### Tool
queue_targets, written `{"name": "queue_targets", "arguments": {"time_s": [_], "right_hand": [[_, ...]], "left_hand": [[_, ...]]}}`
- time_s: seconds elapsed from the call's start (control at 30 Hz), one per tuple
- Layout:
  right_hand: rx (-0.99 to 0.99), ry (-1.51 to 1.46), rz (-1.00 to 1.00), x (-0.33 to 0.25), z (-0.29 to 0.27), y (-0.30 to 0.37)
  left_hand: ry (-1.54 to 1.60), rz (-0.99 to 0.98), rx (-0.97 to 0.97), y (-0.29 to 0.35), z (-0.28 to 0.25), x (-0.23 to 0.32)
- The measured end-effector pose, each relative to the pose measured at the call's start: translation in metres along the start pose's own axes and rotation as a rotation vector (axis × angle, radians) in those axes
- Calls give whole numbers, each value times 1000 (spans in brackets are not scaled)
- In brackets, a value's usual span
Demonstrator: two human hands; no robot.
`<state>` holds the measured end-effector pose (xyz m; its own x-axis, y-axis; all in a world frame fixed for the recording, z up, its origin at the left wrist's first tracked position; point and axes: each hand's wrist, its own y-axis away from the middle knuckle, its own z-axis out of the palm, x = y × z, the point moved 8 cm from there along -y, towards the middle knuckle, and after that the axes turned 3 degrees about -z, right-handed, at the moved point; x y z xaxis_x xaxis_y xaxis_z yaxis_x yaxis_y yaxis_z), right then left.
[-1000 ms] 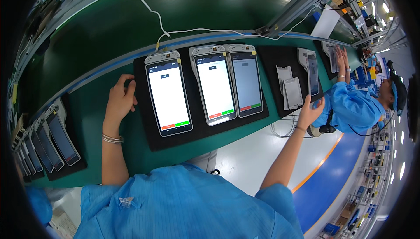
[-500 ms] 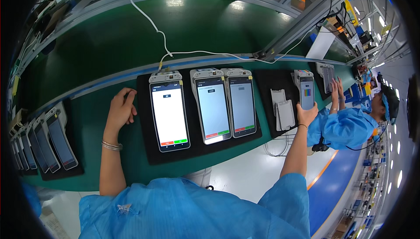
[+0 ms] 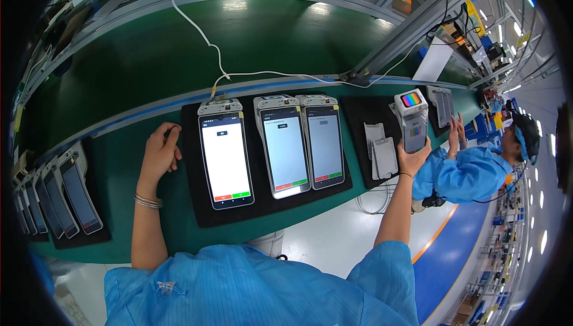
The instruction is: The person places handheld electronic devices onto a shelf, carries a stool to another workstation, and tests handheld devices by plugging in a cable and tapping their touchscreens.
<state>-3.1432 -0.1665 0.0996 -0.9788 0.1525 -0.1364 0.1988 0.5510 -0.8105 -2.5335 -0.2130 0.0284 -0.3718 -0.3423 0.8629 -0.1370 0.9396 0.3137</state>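
Note:
My right hand (image 3: 412,159) grips the lower end of a white handheld payment terminal (image 3: 415,131). The terminal is tilted, so a small rainbow-coloured display on its top end faces me, and colour bars show on its main screen. My left hand (image 3: 160,154) rests on the green table, loosely bent and holding nothing. Beside it a terminal with a bright white screen (image 3: 225,162) lies on a black mat (image 3: 194,204). Two more terminals, one in the middle (image 3: 285,150) and one on the right (image 3: 324,147), lie there side by side, with red and green buttons on their screens.
Pale plastic pieces (image 3: 382,156) lie on another dark mat (image 3: 352,114). Several terminals (image 3: 80,189) stand in a row at the far left. A white cable (image 3: 286,74) runs along the back ledge. At right a co-worker in blue (image 3: 462,174) has hands near another terminal (image 3: 440,105).
My right hand has tipped the terminal, and its top end with the rainbow display has come into sight. My left hand stays in place. The whole view has shifted slightly.

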Motion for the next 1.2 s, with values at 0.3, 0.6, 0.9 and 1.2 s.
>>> {"name": "queue_targets", "arguments": {"time_s": [0.3, 0.6, 0.9, 1.2], "right_hand": [[-178, 31, 275, 40, 23, 4], [-316, 12, 298, 44, 37, 9], [-225, -706, 632, 115, 42, 33], [-230, -649, 645, 113, 45, 34]], "left_hand": [[16, 59, 78, 0, 2, 6], [-12, 256, 218, -1, 2, 9], [14, 244, 212, -4, 0, 3], [21, 225, 215, -6, 1, 3]]}}
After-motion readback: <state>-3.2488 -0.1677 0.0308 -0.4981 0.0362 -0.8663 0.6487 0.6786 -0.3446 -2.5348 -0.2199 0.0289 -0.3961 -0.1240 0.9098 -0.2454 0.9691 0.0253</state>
